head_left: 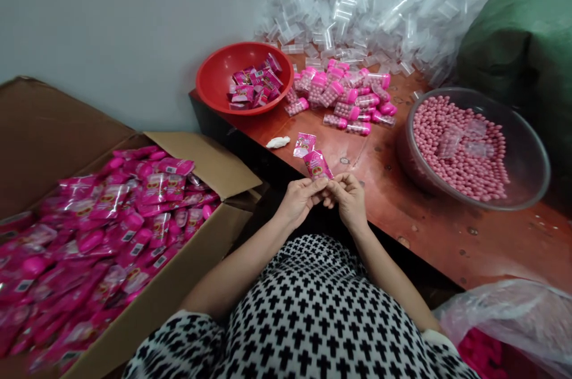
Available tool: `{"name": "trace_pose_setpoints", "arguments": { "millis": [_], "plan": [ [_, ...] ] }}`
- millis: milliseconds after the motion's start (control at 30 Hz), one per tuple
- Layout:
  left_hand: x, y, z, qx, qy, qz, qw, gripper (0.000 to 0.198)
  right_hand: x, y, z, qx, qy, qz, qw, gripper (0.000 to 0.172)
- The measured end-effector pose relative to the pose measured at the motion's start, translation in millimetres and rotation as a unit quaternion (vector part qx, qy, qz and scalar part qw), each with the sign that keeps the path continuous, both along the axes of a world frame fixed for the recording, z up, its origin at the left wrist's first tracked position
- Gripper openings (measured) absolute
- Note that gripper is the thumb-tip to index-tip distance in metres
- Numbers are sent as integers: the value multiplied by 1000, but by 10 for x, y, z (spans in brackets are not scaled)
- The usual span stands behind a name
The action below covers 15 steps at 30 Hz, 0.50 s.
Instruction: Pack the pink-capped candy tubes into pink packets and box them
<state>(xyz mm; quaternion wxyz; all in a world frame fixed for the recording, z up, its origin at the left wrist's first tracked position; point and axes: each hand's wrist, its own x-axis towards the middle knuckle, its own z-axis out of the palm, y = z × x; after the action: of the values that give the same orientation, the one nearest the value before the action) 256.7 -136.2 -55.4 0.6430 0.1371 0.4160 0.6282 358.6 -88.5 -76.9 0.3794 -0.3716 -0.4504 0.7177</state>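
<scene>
A small pink printed packet (317, 163) is pinched by its lower end between both my hands, just over the table's front edge. My left hand (301, 200) has its thumb and fingers closed on the packet's left side. My right hand (347, 197) grips the lower right corner, its thumb beside the left thumb. Right behind the held packet, a second pink packet (304, 144) lies flat on the table. To its left rests a crumpled white scrap (277, 142). Whether the held packet is sealed or torn, I cannot tell.
A red bowl (206, 72) of packets stands at the back left. Pink-capped tubes of beads (346, 109) lie beside it, before a heap of clear tubes (348, 15). At right is a bowl of pink beads (465, 152). A cardboard box (214, 263) of filled packets sits left.
</scene>
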Motion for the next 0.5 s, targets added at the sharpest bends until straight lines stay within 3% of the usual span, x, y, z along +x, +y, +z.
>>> {"name": "trace_pose_setpoints", "arguments": {
  "millis": [67, 133, 233, 300, 333, 400, 433, 500],
  "plan": [
    [-124, -115, 78, -3, 13, 44, 999, 26, -67, -19, 53, 11, -11, 30, 999, 30],
    [-357, -284, 194, 8, 43, 154, 987, 24, -104, -43, 108, 26, -17, 66, 997, 29],
    [-794, -533, 320, 62, 128, 379, 914, 42, -88, -53, 151, 48, -38, 90, 994, 29],
    [-1012, -565, 282, 74, 208, 449, 866, 53, -52, -32, 137, 55, -60, 72, 994, 31],
    [-1070, -516, 218, 73, 259, 447, 853, 52, -35, -16, 120, 56, -71, 60, 994, 31],
    [-1073, -292, 26, 60, 400, 374, 834, 45, -7, 21, 79, 56, -90, 41, 994, 31],
    [-1026, -139, -85, 54, 488, 303, 816, 42, 4, 38, 61, 57, -97, 39, 993, 31],
    [-882, 177, -288, 64, 640, 169, 747, 40, 32, 59, 40, 63, -110, 49, 991, 32]
  ]
}}
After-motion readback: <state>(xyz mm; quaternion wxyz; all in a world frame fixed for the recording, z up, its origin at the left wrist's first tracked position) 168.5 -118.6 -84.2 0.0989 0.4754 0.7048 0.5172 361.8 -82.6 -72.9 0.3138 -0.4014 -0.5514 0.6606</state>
